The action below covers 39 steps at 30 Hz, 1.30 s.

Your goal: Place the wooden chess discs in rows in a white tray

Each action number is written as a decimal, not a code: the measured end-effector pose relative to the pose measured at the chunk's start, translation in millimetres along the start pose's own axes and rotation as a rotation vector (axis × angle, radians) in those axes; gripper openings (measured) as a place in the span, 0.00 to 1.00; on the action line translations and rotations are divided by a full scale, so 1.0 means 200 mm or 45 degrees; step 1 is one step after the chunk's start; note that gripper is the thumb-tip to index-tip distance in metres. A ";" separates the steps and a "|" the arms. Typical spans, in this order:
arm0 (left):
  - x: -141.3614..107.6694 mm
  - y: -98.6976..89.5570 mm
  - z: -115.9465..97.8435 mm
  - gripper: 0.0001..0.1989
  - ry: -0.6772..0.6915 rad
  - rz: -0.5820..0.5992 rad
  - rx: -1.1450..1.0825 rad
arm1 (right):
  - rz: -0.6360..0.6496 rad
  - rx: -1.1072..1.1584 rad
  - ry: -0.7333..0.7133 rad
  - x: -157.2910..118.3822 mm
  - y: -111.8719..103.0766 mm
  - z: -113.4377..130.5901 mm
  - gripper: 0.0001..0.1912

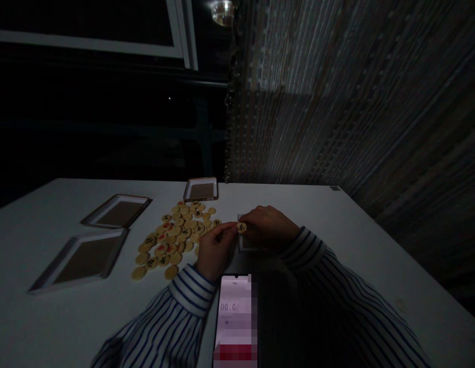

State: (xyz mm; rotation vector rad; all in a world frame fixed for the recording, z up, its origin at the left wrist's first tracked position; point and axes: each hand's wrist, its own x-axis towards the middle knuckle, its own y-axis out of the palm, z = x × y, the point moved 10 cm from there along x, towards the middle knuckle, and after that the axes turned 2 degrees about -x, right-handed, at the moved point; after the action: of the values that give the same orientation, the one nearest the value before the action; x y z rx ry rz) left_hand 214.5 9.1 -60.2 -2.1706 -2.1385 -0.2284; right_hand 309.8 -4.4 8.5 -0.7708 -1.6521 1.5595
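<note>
A round wooden Chinese chess piece (241, 227) with a black character is held up between my two hands. My left hand (215, 251) is closed, its thumb and forefinger at the piece's left edge. From the other side, my right hand (270, 227) grips the piece with curled fingers. Under the right hand sits a small light-rimmed tray (240, 247), mostly covered by that hand. Many more Chinese chess pieces (179, 230) lie in a loose heap left of my hands, some with red and some with black characters.
Two shallow box parts, a tray (122, 210) and a lid-like one (88, 258), lie on the left of the white table (322, 317). Another tray (201, 189) is at the far edge. A lit phone (233, 317) lies before me. A string curtain (299, 102) hangs behind.
</note>
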 end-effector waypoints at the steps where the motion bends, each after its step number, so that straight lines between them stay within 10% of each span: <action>1: 0.00 0.00 0.00 0.12 0.001 0.005 0.004 | -0.003 -0.006 0.002 0.00 0.00 0.00 0.15; 21: 0.00 0.00 -0.02 0.13 0.037 0.025 0.136 | 0.052 -0.079 0.043 -0.02 -0.03 -0.05 0.15; 39: -0.07 0.17 -0.07 0.16 0.621 0.438 1.066 | 0.361 -0.098 0.187 -0.07 0.13 -0.18 0.16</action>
State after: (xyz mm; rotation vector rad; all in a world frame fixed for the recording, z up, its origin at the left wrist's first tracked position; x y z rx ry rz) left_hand 248.3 -8.5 -47.8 -1.6912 -1.2398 0.1371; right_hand 346.5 6.4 -19.1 -1.1751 -1.5534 1.5924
